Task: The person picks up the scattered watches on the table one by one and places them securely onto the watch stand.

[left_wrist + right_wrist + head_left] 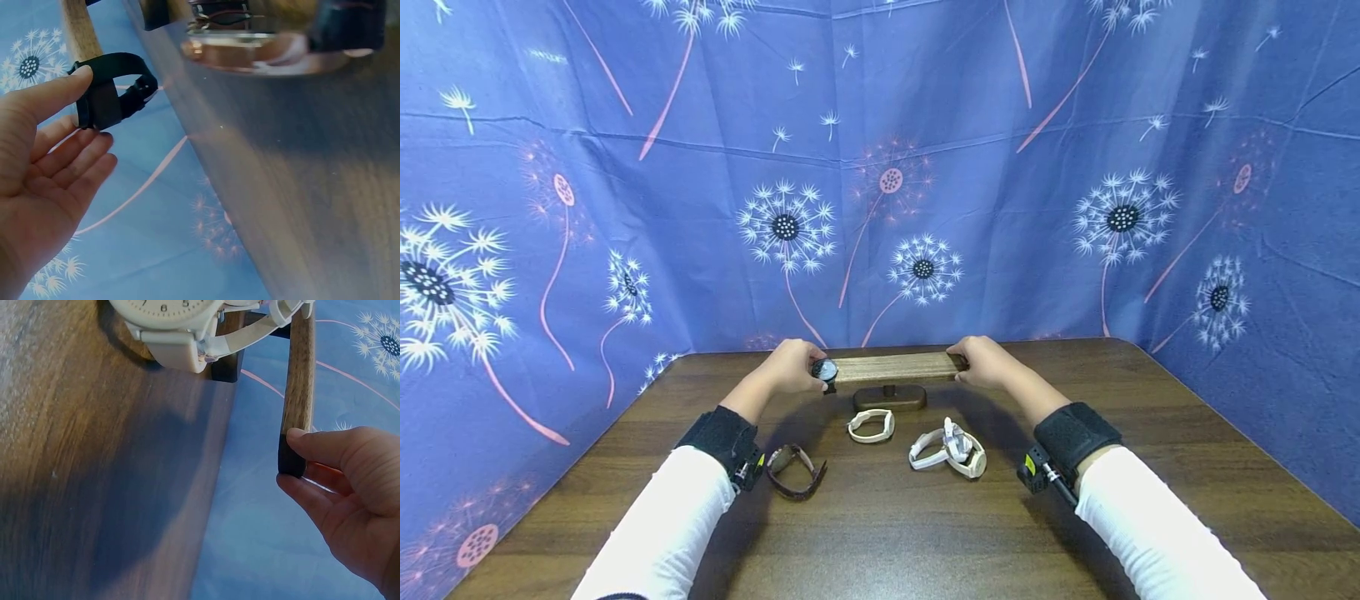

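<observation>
At the left end of the wooden bar (895,367), the left hand (792,367) pinches a black watch (825,371) between thumb and fingertips, its strap looped round the bar's tip; the other fingers (75,159) lie loosely extended beneath it. The bar sits on a short post above an oval base (889,398) near the back of the counter (880,517). In front of it lie a brown watch (795,470), a cream watch (872,426) and two white watches (951,450) touching each other. The right hand (988,362) grips the bar's right end, thumb on top and fingers curled beneath. The strap looks only just onto the bar's end, so a loosened pinch could probably let the black watch drop to the counter. Pushing it sideways may tip the narrow-footed stand if the right hand eases off.
</observation>
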Demonstrator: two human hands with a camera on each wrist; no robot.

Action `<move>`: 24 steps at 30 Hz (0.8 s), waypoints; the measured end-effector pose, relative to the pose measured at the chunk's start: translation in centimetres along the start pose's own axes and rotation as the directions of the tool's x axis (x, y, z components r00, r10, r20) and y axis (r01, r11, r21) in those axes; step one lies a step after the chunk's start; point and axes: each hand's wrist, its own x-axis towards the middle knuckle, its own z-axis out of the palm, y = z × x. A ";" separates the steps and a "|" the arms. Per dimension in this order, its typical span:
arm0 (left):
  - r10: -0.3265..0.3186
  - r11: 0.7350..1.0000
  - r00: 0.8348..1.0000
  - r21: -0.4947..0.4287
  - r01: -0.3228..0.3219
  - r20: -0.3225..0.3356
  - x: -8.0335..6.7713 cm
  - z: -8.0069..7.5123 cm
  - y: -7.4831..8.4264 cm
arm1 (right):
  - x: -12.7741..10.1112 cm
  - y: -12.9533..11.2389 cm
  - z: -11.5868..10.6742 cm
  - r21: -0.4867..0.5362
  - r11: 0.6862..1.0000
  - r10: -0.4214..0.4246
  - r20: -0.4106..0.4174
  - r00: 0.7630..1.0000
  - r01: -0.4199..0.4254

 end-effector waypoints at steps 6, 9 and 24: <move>-0.033 0.999 0.998 0.045 0.030 0.062 0.7 -0.3 0.4 | -0.2 -0.1 -0.1 -0.003 1.000 0.002 0.010 1.000 -0.002; -0.042 0.995 0.997 0.097 0.035 0.071 1.1 -0.3 0.7 | -0.2 -0.1 -0.1 -0.005 1.000 0.001 0.012 1.000 -0.001; -0.085 0.976 0.992 0.209 0.063 0.098 2.3 -0.8 2.2 | -0.2 0.0 0.1 0.002 1.000 -0.010 0.015 1.000 0.010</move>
